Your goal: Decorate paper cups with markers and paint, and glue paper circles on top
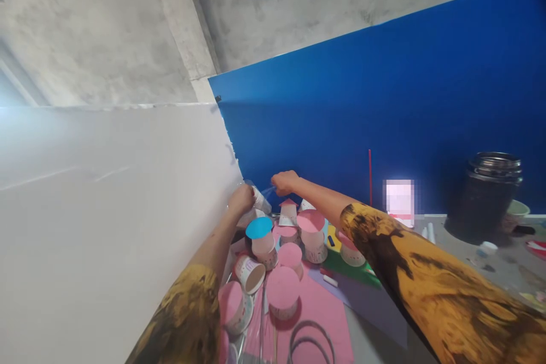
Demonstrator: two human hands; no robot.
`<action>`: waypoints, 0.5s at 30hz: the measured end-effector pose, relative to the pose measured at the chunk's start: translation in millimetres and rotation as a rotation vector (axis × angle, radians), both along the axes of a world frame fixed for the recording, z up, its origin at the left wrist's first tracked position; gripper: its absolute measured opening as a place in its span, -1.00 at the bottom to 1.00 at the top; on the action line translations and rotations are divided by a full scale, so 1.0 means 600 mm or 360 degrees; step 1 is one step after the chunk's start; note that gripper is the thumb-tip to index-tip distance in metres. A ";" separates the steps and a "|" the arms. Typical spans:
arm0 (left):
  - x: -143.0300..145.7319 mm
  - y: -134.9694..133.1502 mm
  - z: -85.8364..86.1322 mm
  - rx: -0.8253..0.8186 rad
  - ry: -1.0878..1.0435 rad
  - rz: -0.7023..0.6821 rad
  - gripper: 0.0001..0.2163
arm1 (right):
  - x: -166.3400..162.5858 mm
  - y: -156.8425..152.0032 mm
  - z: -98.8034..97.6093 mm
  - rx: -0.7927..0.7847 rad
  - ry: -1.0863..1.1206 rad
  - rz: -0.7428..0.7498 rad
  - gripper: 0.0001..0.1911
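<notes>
A: State the finish of the stacked cups (261, 200).
B: White. The film (268, 190) is clear and colourless.
A: Specify the disc colours.
B: One disc (259, 227) is bright blue. The front disc (283, 287) and the rear disc (311, 220) are plain pink.
A: Specify the sheets.
B: One pink sheet (333, 296); one lavender sheet (367, 298).
A: Describe the sleeve pattern.
B: Right sleeve (409, 273) and left sleeve (183, 313): mustard-orange ground, irregular dark-brown marbling.
A: List the surroundings.
B: Blue panel (384, 96): solid, saturated. White panel (106, 227): plain. Ceiling (298, 0): mottled grey. Stick (370, 176): red. Flask (478, 205): near-black body, silver neck.
</notes>
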State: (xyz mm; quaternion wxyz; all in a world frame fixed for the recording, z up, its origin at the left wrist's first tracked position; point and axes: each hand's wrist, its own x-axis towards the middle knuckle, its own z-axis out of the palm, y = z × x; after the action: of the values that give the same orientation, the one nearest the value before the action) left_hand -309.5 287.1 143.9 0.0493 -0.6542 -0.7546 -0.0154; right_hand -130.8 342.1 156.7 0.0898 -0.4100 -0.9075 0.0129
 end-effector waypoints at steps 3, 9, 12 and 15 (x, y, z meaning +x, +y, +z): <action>0.006 0.002 0.002 0.0013 -0.0034 -0.0041 -0.66 | -0.011 -0.007 0.020 0.0070 0.0090 0.0122 -0.61; 0.023 0.007 0.000 0.0061 -0.0062 -0.0075 -0.65 | -0.043 -0.014 0.002 -0.0093 0.0133 0.0190 -0.63; 0.028 0.009 -0.005 0.0082 -0.0053 -0.0087 -0.65 | -0.045 -0.008 -0.015 -0.0225 0.0201 0.0163 -0.61; 0.028 0.010 -0.006 0.0077 -0.0042 -0.0114 -0.65 | -0.040 -0.002 -0.023 -0.0394 0.0332 0.0131 -0.60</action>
State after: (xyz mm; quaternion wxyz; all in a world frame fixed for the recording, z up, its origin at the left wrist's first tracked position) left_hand -292.5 292.9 140.1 0.0546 -0.6792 -0.7306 -0.0439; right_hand -155.0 341.0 143.2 0.1316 -0.3770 -0.9008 0.1706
